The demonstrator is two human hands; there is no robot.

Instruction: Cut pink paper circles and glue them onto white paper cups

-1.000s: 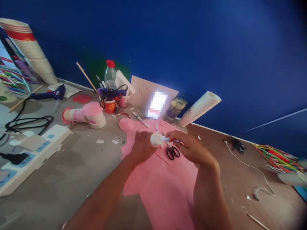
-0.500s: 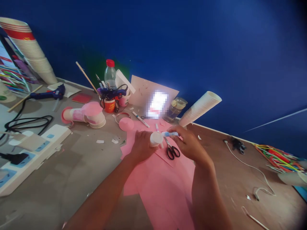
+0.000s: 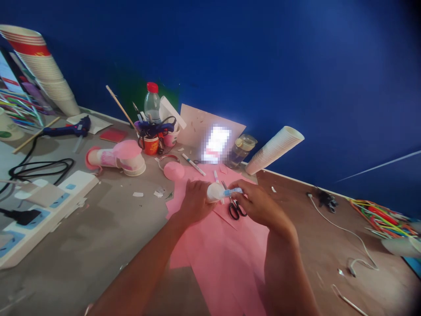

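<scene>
My left hand [image 3: 194, 201] is closed round a small white paper cup [image 3: 214, 192], held sideways over the pink paper sheets [image 3: 223, 254]. My right hand [image 3: 258, 204] pinches a small white and blue pen-like tube [image 3: 233, 192], its tip against the cup's end. Black-handled scissors [image 3: 235, 207] lie on the pink paper just under my right fingers.
A white power strip [image 3: 42, 206] and black cables lie at left, with a blue glue gun [image 3: 67, 129] behind. Pink-wrapped cups [image 3: 115, 157], a cup of tools [image 3: 151, 137], a water bottle [image 3: 151, 102] and cup stacks [image 3: 274, 149] stand near the blue wall. White cable and coloured straws [image 3: 381, 217] are at right.
My right hand lifted the tube a little above the cup, then brought it back down against the cup's end. The left hand and cup stayed put.
</scene>
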